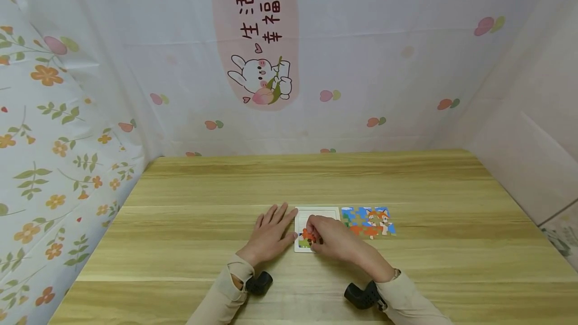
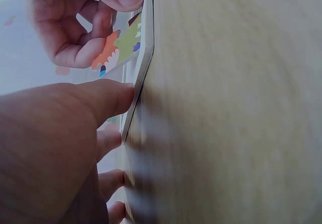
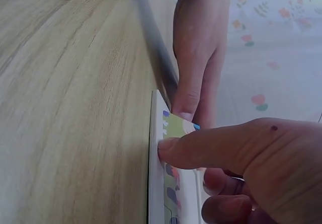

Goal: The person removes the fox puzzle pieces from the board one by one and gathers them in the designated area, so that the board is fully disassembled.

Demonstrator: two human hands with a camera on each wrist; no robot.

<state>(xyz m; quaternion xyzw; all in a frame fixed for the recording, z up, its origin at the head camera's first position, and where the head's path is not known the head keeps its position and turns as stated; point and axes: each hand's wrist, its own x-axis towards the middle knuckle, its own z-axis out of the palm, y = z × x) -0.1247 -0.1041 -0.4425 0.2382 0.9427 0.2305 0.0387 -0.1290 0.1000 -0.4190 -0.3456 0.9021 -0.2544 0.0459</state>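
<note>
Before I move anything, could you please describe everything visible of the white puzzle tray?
The white puzzle tray is a shallow, roughly square panel with a raised rim; it looks like card or plastic. It lies flat on the wood-grain table. Picture pieces in orange and green show in its near part; what shows of its far part is bare and pale. The left hand touches its left edge, and the right hand covers part of it, thumb at the near rim.

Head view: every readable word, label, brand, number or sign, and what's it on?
"生活甜": pink panel of the wall cloth, left column, reading upward; next character cut off by the picture's top edge.
"幸福满": same panel, right column, reading upward.
No readable text on the puzzle pieces or tray.
</note>
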